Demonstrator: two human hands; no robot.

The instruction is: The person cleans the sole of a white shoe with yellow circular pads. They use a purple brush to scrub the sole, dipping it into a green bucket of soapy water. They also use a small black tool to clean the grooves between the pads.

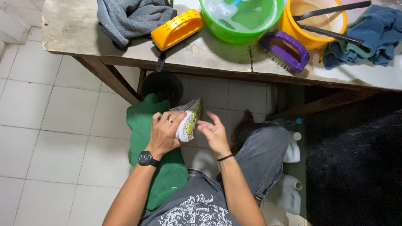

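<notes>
- Nearest the camera: grey printed T-shirt (197,207) and both forearms; grey trouser leg (261,157) to the right.
- Left hand (165,133), with black wristwatch (146,158) and finger ring, is closed around the white sports shoe with yellow-green sole (190,121), gripping its left side.
- Right hand (213,132) is open, fingers spread, just beside the shoe sole; contact cannot be confirmed.
- Shoe position: held above the green cloth (146,138) draped over the left knee, in front of the table.
- Far side, on the worn wooden table (67,29), left to right: grey towel (130,16), yellow scrub brush (176,29), green plastic basin of soapy water (240,19), purple scrub brush (284,50), orange bucket (314,21), blue cloth (368,35).
- Under the table: black bucket (161,86); white plastic jugs (291,194) at right.
</notes>
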